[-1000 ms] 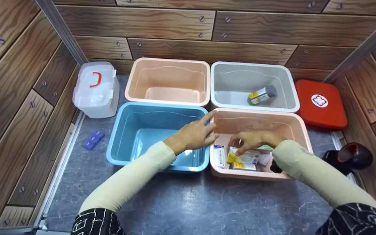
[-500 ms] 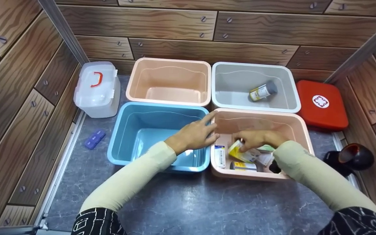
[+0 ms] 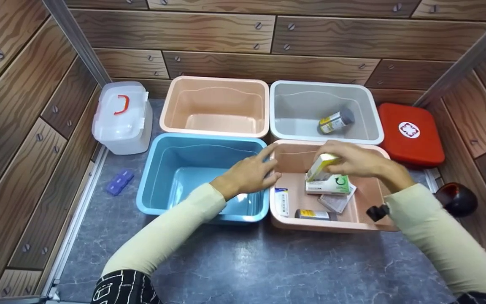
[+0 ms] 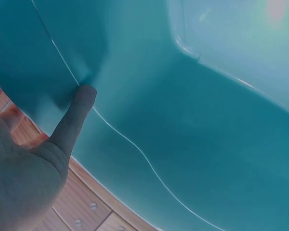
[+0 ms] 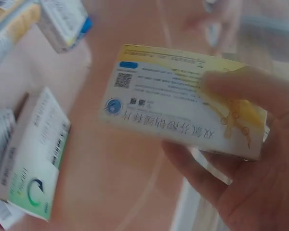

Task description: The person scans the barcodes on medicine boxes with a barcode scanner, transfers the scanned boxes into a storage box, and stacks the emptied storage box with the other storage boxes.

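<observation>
Spreading under everything is a grey, marble-veined tabletop, smooth and matt, walled in by wood-grain panels studded with screw heads. Four rounded-corner plastic tubs are sitting on it in a block: a peach tub at the far left, a grey tub at the far right, a blue tub at the near left and a near peach tub at the near right, all glossy with thick rolled rims. A translucent lidded case with a red handle is standing left of the block, and a flat red first-aid case is lying to its right. A small cylindrical bottle is lying on its side in the grey tub. Flat cardboard packets, among them a green-and-white box, are lying in the near peach tub.

The left hand is resting with loosely spread, nearly straight fingers over the meeting rims of the blue tub and the near peach tub; the left wrist view is showing one finger touching the blue inner wall. The right hand is pinching a yellow-and-white medicine box between thumb and curled fingers, holding it tilted in the air above the near peach tub, clear of the packets below.
</observation>
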`<act>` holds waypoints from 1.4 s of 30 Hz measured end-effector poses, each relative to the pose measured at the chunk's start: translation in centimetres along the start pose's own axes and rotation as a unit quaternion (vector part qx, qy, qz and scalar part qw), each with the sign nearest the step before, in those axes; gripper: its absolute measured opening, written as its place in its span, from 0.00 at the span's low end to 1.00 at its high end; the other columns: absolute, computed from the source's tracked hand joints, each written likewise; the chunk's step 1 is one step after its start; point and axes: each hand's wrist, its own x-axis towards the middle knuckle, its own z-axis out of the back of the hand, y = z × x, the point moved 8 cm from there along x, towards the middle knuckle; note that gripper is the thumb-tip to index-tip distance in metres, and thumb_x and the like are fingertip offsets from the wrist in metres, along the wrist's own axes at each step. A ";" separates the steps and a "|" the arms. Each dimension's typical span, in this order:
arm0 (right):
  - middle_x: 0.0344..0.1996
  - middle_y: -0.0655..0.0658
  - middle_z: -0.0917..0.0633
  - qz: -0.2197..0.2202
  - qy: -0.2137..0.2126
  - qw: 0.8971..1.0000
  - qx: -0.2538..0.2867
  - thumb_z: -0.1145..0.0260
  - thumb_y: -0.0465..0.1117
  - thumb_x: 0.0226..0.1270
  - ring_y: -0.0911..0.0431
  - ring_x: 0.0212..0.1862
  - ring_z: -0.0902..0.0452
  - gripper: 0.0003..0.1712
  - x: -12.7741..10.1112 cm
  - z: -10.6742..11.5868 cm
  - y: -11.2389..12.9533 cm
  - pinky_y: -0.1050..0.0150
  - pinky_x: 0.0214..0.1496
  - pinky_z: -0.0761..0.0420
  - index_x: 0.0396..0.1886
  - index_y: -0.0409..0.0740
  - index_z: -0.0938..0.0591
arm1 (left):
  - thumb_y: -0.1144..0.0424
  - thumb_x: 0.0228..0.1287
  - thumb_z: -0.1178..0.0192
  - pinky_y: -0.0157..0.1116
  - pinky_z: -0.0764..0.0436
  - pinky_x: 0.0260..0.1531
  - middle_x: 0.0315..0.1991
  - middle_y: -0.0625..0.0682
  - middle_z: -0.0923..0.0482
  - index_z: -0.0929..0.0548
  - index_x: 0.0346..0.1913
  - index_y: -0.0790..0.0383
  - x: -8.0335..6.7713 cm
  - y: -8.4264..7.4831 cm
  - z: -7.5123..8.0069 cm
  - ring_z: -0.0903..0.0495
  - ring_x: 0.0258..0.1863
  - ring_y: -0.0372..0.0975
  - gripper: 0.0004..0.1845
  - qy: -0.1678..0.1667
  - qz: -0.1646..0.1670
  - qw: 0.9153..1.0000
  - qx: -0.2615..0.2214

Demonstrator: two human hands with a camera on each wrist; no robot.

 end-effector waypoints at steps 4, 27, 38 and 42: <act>0.47 0.45 0.13 -0.042 -0.049 0.997 0.033 0.29 0.26 0.69 0.57 0.47 0.19 0.17 -1.5 1.9 -0.1 0.71 0.52 0.18 0.53 0.44 0.17 | 0.43 0.86 0.53 0.53 0.12 0.52 0.91 0.54 0.54 0.21 0.51 0.56 0.0 0.0 -0.1 0.14 0.49 0.57 0.21 0.004 0.001 1.000 0.001; 0.31 0.62 0.15 -0.171 -0.299 0.935 0.086 0.32 0.35 0.80 0.67 0.28 0.21 0.13 -11.5 7.3 -6.5 0.74 0.28 0.22 0.58 0.34 0.16 | 0.42 0.86 0.53 0.51 0.12 0.52 0.91 0.53 0.55 0.20 0.52 0.55 -0.2 0.1 -0.1 0.14 0.49 0.55 0.21 0.006 0.006 1.000 -0.013; 0.36 0.66 0.12 -0.239 -0.499 0.823 0.130 0.27 0.39 0.77 0.71 0.28 0.22 0.17 -18.5 8.5 -9.9 0.79 0.31 0.23 0.61 0.38 0.12 | 0.44 0.86 0.52 0.51 0.12 0.50 0.91 0.56 0.53 0.20 0.53 0.57 -0.2 0.0 0.1 0.13 0.45 0.55 0.20 -0.004 -0.006 1.000 -0.012; 0.40 0.65 0.12 -0.266 -0.575 0.757 0.156 0.27 0.37 0.75 0.70 0.30 0.22 0.17 -20.9 7.6 -11.5 0.81 0.35 0.22 0.61 0.42 0.10 | 0.44 0.86 0.52 0.52 0.12 0.51 0.91 0.56 0.53 0.20 0.54 0.56 -0.2 -0.1 0.1 0.13 0.45 0.55 0.20 -0.004 -0.006 1.000 -0.011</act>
